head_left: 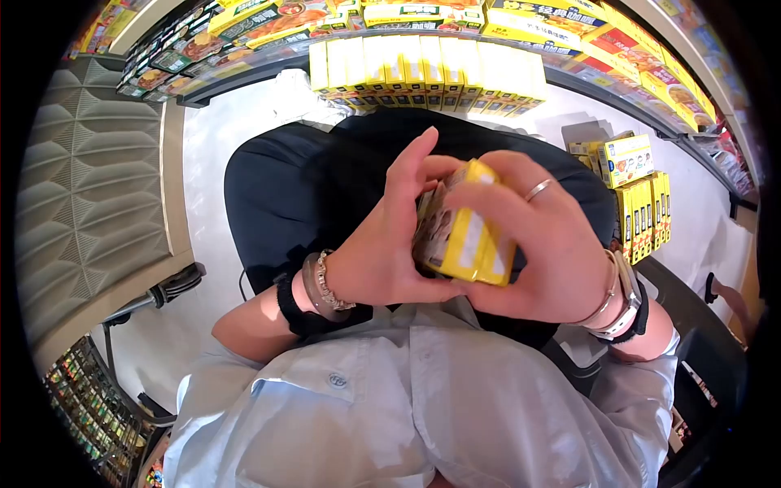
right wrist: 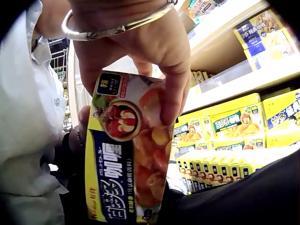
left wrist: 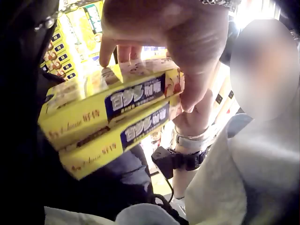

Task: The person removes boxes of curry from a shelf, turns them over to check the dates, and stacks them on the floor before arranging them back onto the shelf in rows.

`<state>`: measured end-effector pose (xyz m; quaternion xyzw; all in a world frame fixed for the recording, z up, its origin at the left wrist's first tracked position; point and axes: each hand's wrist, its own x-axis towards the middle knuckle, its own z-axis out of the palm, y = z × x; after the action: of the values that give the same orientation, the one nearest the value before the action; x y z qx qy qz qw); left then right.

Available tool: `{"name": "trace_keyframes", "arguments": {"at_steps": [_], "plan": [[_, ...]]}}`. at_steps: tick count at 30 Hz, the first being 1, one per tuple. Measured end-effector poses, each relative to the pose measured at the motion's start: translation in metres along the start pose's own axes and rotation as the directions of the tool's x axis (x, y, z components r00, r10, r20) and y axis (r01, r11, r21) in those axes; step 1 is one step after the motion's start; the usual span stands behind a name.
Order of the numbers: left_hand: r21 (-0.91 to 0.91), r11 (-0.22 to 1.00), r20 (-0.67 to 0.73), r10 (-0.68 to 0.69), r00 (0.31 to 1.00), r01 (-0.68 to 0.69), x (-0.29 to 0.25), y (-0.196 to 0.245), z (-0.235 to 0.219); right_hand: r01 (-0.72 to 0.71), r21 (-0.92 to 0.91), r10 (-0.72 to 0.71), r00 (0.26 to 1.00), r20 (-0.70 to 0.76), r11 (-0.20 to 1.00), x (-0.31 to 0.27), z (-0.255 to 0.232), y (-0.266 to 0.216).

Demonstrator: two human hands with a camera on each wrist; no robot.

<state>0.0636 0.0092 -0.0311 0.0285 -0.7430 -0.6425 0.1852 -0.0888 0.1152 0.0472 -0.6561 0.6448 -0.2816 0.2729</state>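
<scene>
Two yellow curry boxes [head_left: 482, 244] are held face to face in front of the chest. Their long edges, with white lettering on dark blue, show as a stacked pair of curry boxes [left wrist: 110, 105] in the left wrist view. My right hand [head_left: 541, 236] grips them, with its fingers bent over the top. On the other side, my left hand [head_left: 378, 240] holds them between thumb and fingers, its index finger raised. In the right wrist view, the front of one curry box [right wrist: 126, 154] carries a picture of stew, and my right hand [right wrist: 133, 44] covers its upper end.
A long row of upright yellow boxes [head_left: 427, 71] stands on the floor ahead, below shelves of boxed curry [head_left: 423, 16]. More yellow boxes [head_left: 643, 207] are stacked at the right. A patterned grey panel [head_left: 93, 154] lies left, with a wire basket [head_left: 102, 407] at lower left.
</scene>
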Motion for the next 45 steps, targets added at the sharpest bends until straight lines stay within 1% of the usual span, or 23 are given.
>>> {"name": "trace_keyframes", "arguments": {"at_steps": [3, 4, 5, 7, 8, 9, 11, 12, 13, 14, 15, 16, 18, 23, 25, 27, 29, 31, 36, 40, 42, 43, 45], "plan": [[0.071, 0.997, -0.078, -0.017, 0.997, 0.022, 0.005, -0.002, 0.002, -0.001, -0.059, -0.003, 0.998, -0.065, 0.998, 0.000, -0.024, 0.005], [0.078, 0.997, -0.099, -0.021, 0.995, 0.029, 0.005, -0.005, 0.001, -0.019, -0.114, 0.004, 0.992, -0.126, 0.993, -0.004, -0.034, 0.006], [0.073, 0.997, -0.105, -0.014, 0.994, 0.021, 0.004, -0.011, -0.002, 0.043, -0.253, -0.062, 0.996, -0.068, 0.967, -0.005, -0.053, 0.008], [0.084, 0.980, -0.040, -0.179, 0.983, 0.182, 0.001, -0.023, -0.008, 0.021, -0.304, -0.066, 0.988, -0.137, 0.953, -0.010, -0.080, 0.017], [0.065, 0.949, -0.039, -0.307, 0.951, 0.309, 0.002, -0.022, -0.010, -0.082, -0.309, 0.017, 0.978, -0.206, 0.948, -0.014, -0.088, 0.024], [0.058, 0.951, -0.041, -0.303, 0.952, 0.305, 0.002, -0.024, -0.010, -0.184, -0.306, 0.098, 0.956, -0.275, 0.934, -0.017, -0.096, 0.030], [0.059, 0.913, -0.009, -0.405, 0.914, 0.405, 0.002, -0.030, -0.010, -0.127, -0.439, 0.001, 0.961, -0.276, 0.890, -0.014, -0.107, 0.056], [0.054, 0.914, -0.012, -0.402, 0.915, 0.402, 0.003, -0.031, -0.010, -0.063, -0.582, -0.012, 0.992, -0.125, 0.811, -0.012, -0.118, 0.071], [0.060, 0.911, 0.014, -0.410, 0.912, 0.408, 0.004, -0.031, -0.011, -0.041, -0.588, -0.026, 0.994, -0.105, 0.808, -0.011, -0.116, 0.094], [0.066, 0.908, 0.043, -0.418, 0.907, 0.415, 0.004, -0.031, -0.011, -0.128, -0.518, 0.104, 0.992, -0.075, 0.845, -0.012, -0.115, 0.117], [0.064, 0.908, 0.042, -0.417, 0.908, 0.414, 0.005, -0.032, -0.011, -0.365, -0.359, 0.371, 0.927, -0.053, 0.859, -0.006, -0.107, 0.122], [0.067, 0.903, 0.043, -0.427, 0.903, 0.424, 0.005, -0.032, -0.010, -0.227, -0.474, 0.242, 0.970, -0.030, 0.851, -0.006, -0.100, 0.145], [0.069, 0.900, 0.043, -0.435, 0.900, 0.431, 0.006, -0.034, -0.009, -0.035, -0.538, 0.053, 0.998, 0.018, 0.842, -0.002, -0.082, 0.185], [0.075, 0.917, 0.009, -0.394, 0.919, 0.392, 0.005, -0.040, -0.008, -0.089, -0.413, 0.114, 0.993, 0.036, 0.907, 0.021, -0.054, 0.220], [0.083, 0.907, 0.040, -0.417, 0.908, 0.413, 0.007, -0.037, -0.010, -0.023, -0.298, 0.009, 0.999, -0.047, 0.954, 0.026, -0.048, 0.232], [0.089, 0.900, 0.074, -0.434, 0.898, 0.427, 0.008, -0.035, -0.011, -0.065, -0.289, 0.055, 0.998, -0.043, 0.955, 0.026, -0.048, 0.236], [0.089, 0.899, 0.073, -0.436, 0.897, 0.429, 0.009, -0.034, -0.010, -0.019, -0.316, -0.009, 0.996, -0.088, 0.949, 0.024, -0.046, 0.239], [0.089, 0.896, 0.078, -0.441, 0.894, 0.434, 0.010, -0.034, -0.010, -0.024, -0.335, 0.003, 0.998, -0.063, 0.942, 0.022, -0.045, 0.243], [0.097, 0.890, 0.086, -0.454, 0.887, 0.446, 0.010, -0.034, -0.010, -0.202, -0.325, 0.125, 0.962, -0.245, 0.924, 0.014, -0.039, 0.249], [0.086, 0.895, 0.082, -0.445, 0.892, 0.438, 0.010, -0.035, -0.010, -0.201, -0.313, 0.118, 0.957, -0.266, 0.928, 0.013, -0.039, 0.248], [0.082, 0.896, 0.079, -0.443, 0.893, 0.437, 0.009, -0.034, -0.010, -0.265, -0.145, 0.235, 0.952, -0.194, 0.953, 0.011, -0.048, 0.238], [0.070, 0.893, 0.072, -0.448, 0.891, 0.444, 0.009, -0.034, -0.010, -0.270, -0.150, 0.239, 0.951, -0.195, 0.951, 0.007, -0.058, 0.232], [0.050, 0.894, 0.071, -0.449, 0.891, 0.446, 0.010, -0.034, -0.009, -0.321, -0.194, 0.324, 0.946, -0.020, 0.927, -0.005, -0.087, 0.218]]}}
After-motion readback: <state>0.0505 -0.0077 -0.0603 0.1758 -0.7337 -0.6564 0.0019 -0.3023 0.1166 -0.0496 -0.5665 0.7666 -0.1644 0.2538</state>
